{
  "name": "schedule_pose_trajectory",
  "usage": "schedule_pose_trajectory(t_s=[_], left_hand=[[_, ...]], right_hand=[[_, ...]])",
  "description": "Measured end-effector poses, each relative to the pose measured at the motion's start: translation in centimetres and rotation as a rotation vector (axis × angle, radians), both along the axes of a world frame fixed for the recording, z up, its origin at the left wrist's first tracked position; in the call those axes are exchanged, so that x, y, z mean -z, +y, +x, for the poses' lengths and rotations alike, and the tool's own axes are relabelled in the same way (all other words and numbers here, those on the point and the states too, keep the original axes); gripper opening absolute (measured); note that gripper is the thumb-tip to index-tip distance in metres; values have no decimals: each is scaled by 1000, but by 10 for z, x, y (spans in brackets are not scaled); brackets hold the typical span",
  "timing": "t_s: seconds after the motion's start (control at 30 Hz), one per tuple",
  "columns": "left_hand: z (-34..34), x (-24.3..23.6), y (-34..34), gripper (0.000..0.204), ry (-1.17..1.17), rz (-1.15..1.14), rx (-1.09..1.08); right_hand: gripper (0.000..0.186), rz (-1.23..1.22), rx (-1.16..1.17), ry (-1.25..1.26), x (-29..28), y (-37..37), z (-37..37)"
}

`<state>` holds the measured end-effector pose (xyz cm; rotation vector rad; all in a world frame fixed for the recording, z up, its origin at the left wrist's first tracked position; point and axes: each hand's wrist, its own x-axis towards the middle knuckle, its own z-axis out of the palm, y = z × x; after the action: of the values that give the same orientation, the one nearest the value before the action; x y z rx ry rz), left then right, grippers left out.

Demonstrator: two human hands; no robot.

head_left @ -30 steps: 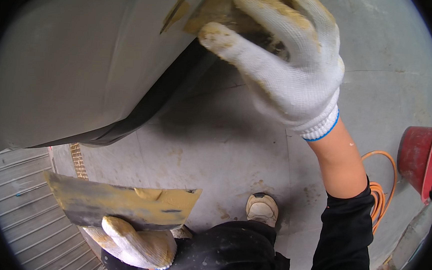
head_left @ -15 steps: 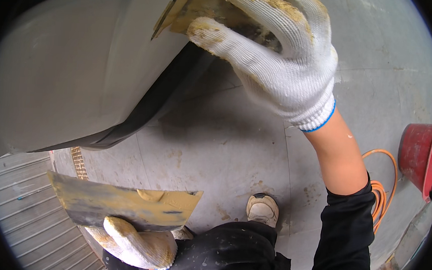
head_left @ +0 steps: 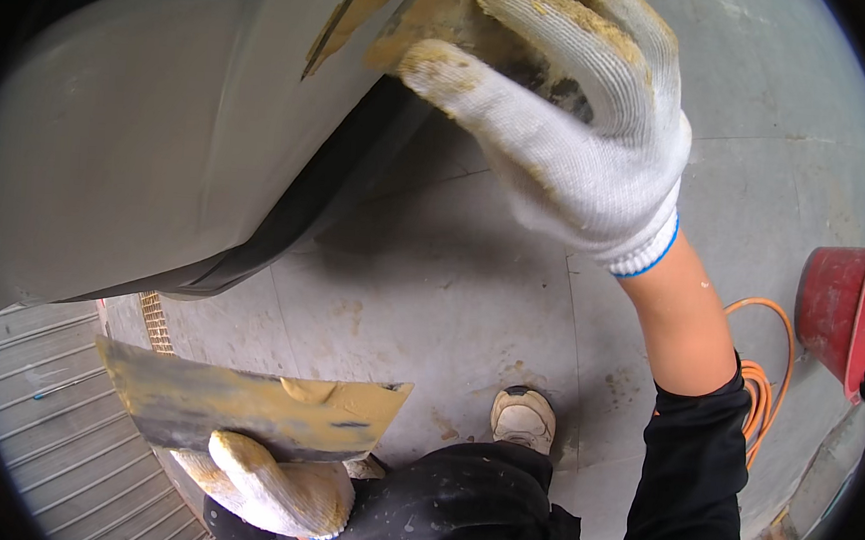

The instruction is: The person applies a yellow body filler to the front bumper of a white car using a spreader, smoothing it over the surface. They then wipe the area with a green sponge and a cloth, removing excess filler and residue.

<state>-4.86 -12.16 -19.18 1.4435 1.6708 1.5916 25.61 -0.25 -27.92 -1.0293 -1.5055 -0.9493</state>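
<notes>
My right hand (head_left: 571, 149), in a white knit glove stained with yellow paste, pinches a paste-smeared spreader (head_left: 435, 14) against a pale car body panel (head_left: 131, 139) at upper left. Beside the spreader, a yellow patch of paste (head_left: 356, 4) lies on the panel along a dark seam. Low in the view, my left hand (head_left: 267, 484), gloved the same way, grips a wide thin plate (head_left: 243, 402) coated with yellow and dark paste, with a small lump near its upper edge. The far edge of the spreader is hard to make out under my fingers.
A red bucket (head_left: 831, 313) stands at the right beside a coiled orange hose (head_left: 759, 403). A grey tiled floor (head_left: 440, 311) lies below, with ribbed metal (head_left: 42, 403) and a narrow grate (head_left: 155, 321) at left. My shoe (head_left: 523, 417) shows at the bottom.
My right hand and spreader moved slightly up and left along the panel, then back to the right and a little down. The plate in my left hand has shifted only slightly.
</notes>
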Motion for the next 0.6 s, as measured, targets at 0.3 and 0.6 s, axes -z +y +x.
schedule_pose_trajectory(t_s=[0.3, 0.6], left_hand=[[4, -4, -4, 83, -13, -51, -57], [2, 1, 0, 85, 18, 9, -44]], right_hand=[[50, 87, -11, 40, 3, 18, -27], [50, 52, -5, -13, 3, 19, -14]])
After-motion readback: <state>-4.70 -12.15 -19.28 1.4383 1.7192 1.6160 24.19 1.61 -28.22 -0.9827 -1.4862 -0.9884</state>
